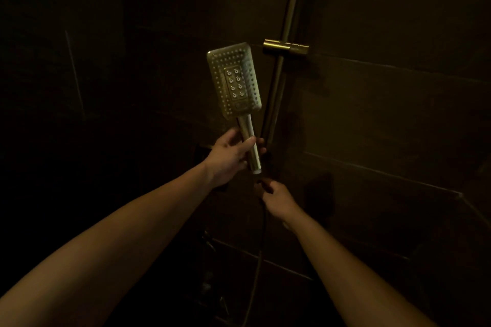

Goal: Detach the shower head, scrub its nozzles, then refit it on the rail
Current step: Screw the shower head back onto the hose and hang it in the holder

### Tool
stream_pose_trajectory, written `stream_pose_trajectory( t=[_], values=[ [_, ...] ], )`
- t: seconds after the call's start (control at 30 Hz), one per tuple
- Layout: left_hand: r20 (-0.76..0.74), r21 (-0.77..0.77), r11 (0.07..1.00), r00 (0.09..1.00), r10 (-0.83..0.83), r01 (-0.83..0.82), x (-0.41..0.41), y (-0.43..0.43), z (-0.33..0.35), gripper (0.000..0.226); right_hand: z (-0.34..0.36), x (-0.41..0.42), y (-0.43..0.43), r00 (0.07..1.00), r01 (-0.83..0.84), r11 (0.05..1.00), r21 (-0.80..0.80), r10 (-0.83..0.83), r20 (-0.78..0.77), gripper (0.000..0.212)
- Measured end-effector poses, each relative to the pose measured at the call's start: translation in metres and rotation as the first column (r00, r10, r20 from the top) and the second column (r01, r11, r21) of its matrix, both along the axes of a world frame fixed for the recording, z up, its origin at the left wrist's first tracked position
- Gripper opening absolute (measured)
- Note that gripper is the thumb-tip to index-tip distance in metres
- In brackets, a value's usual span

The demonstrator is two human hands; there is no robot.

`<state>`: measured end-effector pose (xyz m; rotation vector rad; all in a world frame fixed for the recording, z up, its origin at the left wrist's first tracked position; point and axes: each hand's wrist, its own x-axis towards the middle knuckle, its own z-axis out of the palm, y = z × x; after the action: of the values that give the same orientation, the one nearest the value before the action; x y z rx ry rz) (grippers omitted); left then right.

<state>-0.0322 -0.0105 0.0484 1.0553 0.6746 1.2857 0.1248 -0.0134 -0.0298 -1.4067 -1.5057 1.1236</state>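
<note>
A rectangular brass shower head (233, 79) is held upright with its nozzle face toward me, left of the vertical rail (285, 21). My left hand (231, 158) grips its handle. The bare threaded end of the handle shows just below that hand. My right hand (276, 198) is lower and closed around the top of the dark hose (259, 255), which hangs down, separate from the handle. The brass holder (285, 46) on the rail stands empty, up and right of the head.
Dark tiled walls surround the shower; the light is very dim. A wall fitting (203, 150) sits behind my left hand. Tap parts (210, 244) show faintly low in the middle.
</note>
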Motion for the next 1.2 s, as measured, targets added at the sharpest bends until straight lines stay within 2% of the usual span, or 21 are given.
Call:
stream_pose_trajectory(
  t=[0.07, 0.27, 0.43, 0.57, 0.77, 0.9, 1.2],
  values=[
    [-0.045, 0.024, 1.000, 0.999, 0.004, -0.002, -0.002, -0.003, 0.008, 0.040, -0.003, -0.005, -0.001, 1.000, -0.010, 1.000, -0.007, 0.010, -0.014, 0.019],
    [-0.160, 0.093, 0.996, 0.987, 0.026, -0.011, -0.002, -0.011, 0.028, 0.040, -0.007, -0.004, -0.007, 0.993, 0.049, 0.998, -0.050, -0.054, -0.104, 0.039],
    [-0.256, 0.160, 0.987, 0.966, 0.045, -0.004, 0.000, -0.012, 0.043, 0.032, 0.009, 0.001, -0.017, 0.982, 0.075, 0.996, 0.052, -0.065, -0.177, 0.023],
    [-0.329, 0.287, 0.954, 0.927, 0.182, -0.085, 0.001, -0.009, 0.051, 0.022, 0.016, 0.003, -0.020, 0.982, 0.104, 0.986, 0.129, -0.082, -0.168, 0.019],
    [-0.291, 0.271, 0.950, 0.927, 0.235, -0.156, -0.002, -0.006, 0.053, 0.017, 0.017, 0.004, -0.023, 0.984, 0.057, 0.991, 0.119, -0.035, -0.176, 0.017],
    [-0.337, 0.346, 0.914, 0.881, 0.331, -0.211, -0.006, -0.002, 0.054, 0.019, 0.021, 0.000, -0.021, 0.986, 0.011, 0.992, 0.122, 0.009, -0.167, 0.016],
    [-0.315, 0.242, 0.952, 0.913, 0.259, -0.187, -0.001, -0.006, 0.055, 0.021, 0.027, -0.004, -0.014, 0.982, 0.026, 0.996, 0.086, -0.009, -0.187, 0.020]
  ],
)
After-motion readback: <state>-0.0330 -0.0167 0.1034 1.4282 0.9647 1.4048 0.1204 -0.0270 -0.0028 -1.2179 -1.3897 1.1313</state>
